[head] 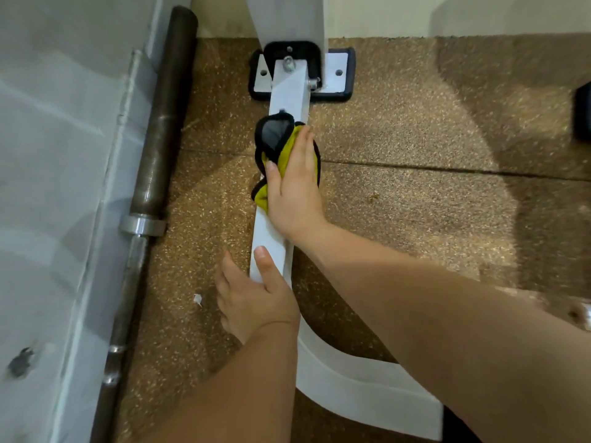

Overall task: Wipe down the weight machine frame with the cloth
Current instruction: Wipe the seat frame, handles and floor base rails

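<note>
A white square frame bar [289,97] of the weight machine runs along the floor from a bolted base plate [335,73] toward me. A yellow and grey cloth with black trim [275,139] lies bunched on the bar's middle. My right hand [295,187] presses it onto the bar with straight fingers, the thumb on the cloth's left side. Nearer to me, my left hand [256,298] rests on the bar, thumb on its top face and fingers down its left side. Both forearms cover the bar's near stretch.
A dark barbell [163,116] with a steel collar lies on the floor to the left, against a pale panel [54,187]. Speckled brown rubber flooring [415,203] spreads to the right. A scrap of white paper [198,298] lies beside my left hand.
</note>
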